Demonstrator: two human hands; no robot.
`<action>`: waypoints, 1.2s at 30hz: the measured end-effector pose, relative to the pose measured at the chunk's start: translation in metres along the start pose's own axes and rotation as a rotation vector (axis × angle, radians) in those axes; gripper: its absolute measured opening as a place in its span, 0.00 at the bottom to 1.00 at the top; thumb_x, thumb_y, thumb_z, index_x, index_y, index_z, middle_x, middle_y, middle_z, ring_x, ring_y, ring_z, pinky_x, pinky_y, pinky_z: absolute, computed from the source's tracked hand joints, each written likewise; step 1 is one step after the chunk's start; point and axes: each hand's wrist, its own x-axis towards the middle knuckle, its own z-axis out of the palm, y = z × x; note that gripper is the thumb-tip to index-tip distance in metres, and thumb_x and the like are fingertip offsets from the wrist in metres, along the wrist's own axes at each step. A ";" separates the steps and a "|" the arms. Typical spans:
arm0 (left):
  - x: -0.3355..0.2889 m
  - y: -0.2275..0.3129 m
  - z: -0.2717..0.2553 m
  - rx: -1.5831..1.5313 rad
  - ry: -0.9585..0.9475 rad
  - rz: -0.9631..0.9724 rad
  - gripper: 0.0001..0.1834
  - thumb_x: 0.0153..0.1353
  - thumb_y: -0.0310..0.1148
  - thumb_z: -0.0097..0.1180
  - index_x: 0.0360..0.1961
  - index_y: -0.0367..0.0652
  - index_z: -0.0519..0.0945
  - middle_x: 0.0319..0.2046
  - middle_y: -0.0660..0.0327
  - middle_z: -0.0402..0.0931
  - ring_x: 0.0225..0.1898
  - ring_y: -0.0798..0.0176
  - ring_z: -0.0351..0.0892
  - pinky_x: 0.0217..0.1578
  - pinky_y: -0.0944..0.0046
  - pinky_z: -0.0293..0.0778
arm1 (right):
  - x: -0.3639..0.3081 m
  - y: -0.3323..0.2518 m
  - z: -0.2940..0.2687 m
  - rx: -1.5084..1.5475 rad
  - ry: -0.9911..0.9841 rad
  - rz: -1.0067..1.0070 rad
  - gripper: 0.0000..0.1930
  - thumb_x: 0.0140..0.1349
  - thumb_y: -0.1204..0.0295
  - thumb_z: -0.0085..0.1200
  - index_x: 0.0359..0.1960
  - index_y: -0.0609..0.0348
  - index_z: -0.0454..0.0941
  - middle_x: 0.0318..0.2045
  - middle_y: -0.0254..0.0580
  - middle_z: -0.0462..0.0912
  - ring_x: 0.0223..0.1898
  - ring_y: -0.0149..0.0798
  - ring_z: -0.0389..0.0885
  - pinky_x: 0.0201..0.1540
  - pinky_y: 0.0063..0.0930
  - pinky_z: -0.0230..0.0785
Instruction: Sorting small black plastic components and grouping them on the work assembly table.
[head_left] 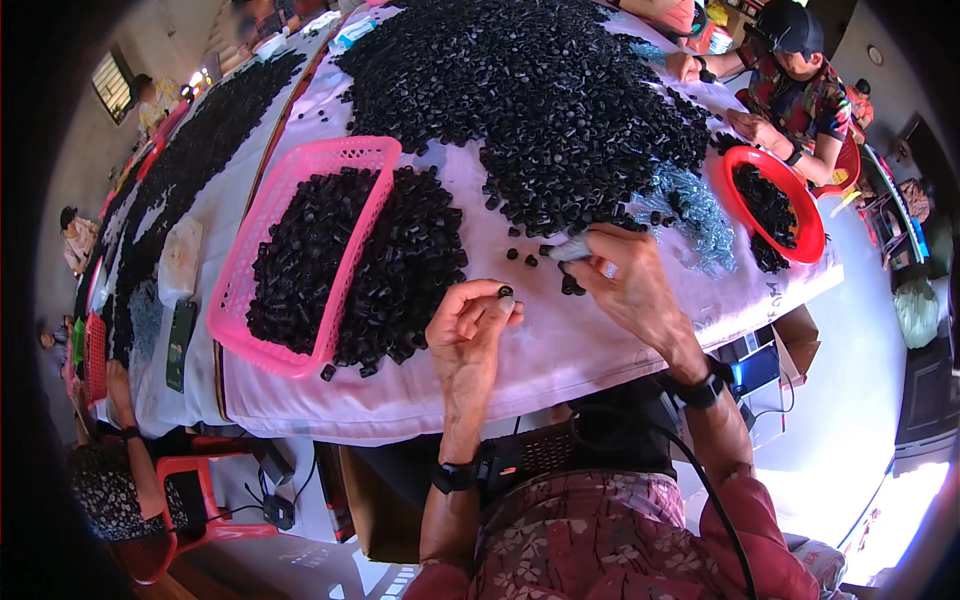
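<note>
My left hand pinches a small black ring-like part between thumb and fingertips, above the white cloth. To its right, my right hand closes around a pale grey object, whose kind I cannot make out. Beneath the right hand's fingers lie a few loose black parts. Beyond both hands spreads a large heap of similar black parts. On the left stands a pink plastic basket, tilted and partly filled with them, and another pile rests against its right side.
A red basin holding black parts stands at the right, near clear bluish plastic scraps. A co-worker sits beyond it. On the left table lie a dark green phone-like slab, a white bag and more black parts.
</note>
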 end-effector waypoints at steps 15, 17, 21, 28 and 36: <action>-0.002 -0.004 -0.004 -0.015 -0.050 -0.012 0.08 0.61 0.19 0.54 0.42 0.33 0.76 0.32 0.60 0.78 0.33 0.69 0.79 0.39 0.69 0.77 | 0.023 -0.010 0.037 -0.403 -0.243 -0.112 0.06 0.51 0.74 0.57 0.25 0.65 0.74 0.29 0.49 0.78 0.33 0.55 0.79 0.35 0.46 0.71; -0.002 -0.003 -0.004 0.005 -0.048 -0.040 0.08 0.61 0.18 0.54 0.42 0.33 0.76 0.31 0.60 0.78 0.33 0.69 0.79 0.39 0.69 0.77 | 0.021 -0.005 0.039 -0.397 -0.224 -0.135 0.06 0.50 0.75 0.56 0.25 0.65 0.74 0.29 0.50 0.78 0.32 0.56 0.79 0.35 0.46 0.71; -0.002 -0.005 -0.004 0.028 -0.073 -0.033 0.08 0.60 0.17 0.54 0.41 0.33 0.76 0.31 0.59 0.78 0.33 0.68 0.79 0.38 0.69 0.77 | 0.014 -0.008 0.041 -0.427 -0.191 -0.142 0.05 0.49 0.76 0.55 0.25 0.65 0.74 0.29 0.51 0.77 0.32 0.57 0.78 0.34 0.46 0.71; -0.003 -0.008 -0.005 0.063 -0.071 -0.010 0.09 0.59 0.16 0.54 0.41 0.33 0.76 0.31 0.59 0.78 0.33 0.69 0.80 0.38 0.70 0.77 | 0.005 -0.012 0.029 -0.299 -0.126 -0.175 0.04 0.47 0.78 0.54 0.26 0.66 0.75 0.27 0.51 0.76 0.29 0.55 0.78 0.34 0.40 0.74; -0.005 -0.003 0.002 -0.001 -0.140 -0.072 0.11 0.57 0.16 0.56 0.42 0.31 0.76 0.33 0.58 0.79 0.34 0.68 0.80 0.40 0.68 0.79 | -0.039 -0.007 0.006 0.646 -0.111 0.344 0.10 0.53 0.82 0.58 0.39 0.67 0.82 0.29 0.39 0.84 0.30 0.26 0.80 0.34 0.20 0.74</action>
